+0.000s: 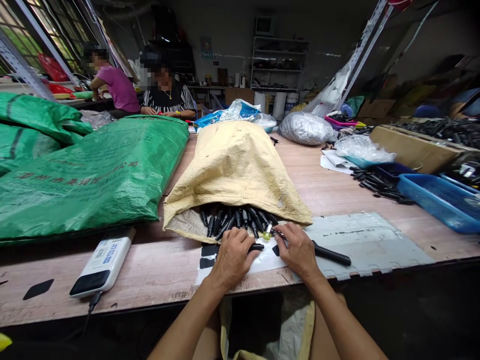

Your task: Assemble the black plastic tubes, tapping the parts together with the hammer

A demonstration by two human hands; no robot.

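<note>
A yellow woven sack [240,160] lies on the table with its mouth toward me, and several black tubular parts [225,220] show inside. My left hand [233,255] is closed at the sack's mouth around a black part [256,247] whose end sticks out past the fingers. My right hand [296,248] pinches a thin dark tool or part [277,233], too small to name. Between the hands is a small yellow-green item [266,235]. A long black handle-like object [332,254] extends right from beneath my right hand. White sheet [262,262] lies under the hands.
A green sack [97,175] and a white power bank [105,262] with a cable lie left. On the right are a grey mat [371,240], blue trays [442,200] and black parts. Two people sit beyond the table. An open sack [300,330] hangs below the table edge.
</note>
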